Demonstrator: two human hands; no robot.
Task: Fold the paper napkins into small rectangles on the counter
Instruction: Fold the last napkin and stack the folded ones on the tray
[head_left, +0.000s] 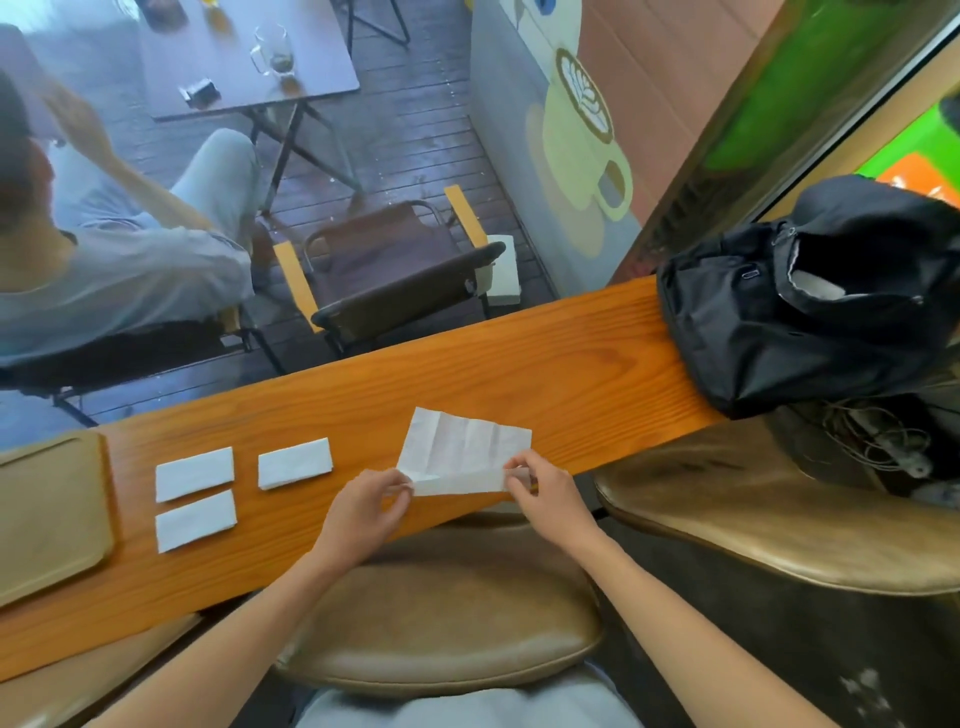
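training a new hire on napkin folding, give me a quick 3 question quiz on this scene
1. How many folded napkins lie on the counter?
2. True or false: both hands, left and right, pinch the near edge of the open napkin.
3. What sits at the counter's right end: A tray, B black bag, C glass?

Key: 1. three; 2. true; 3. B

On the wooden desk (545, 364) the left hand (371, 506) and right hand (543, 496) pinch the near corners of a creased white napkin (467, 449), its near edge turned up. Three folded napkins (195, 474) lie to the left, beside a tan tray (52, 519). A black bag (779, 312) sits at the desk's right end.
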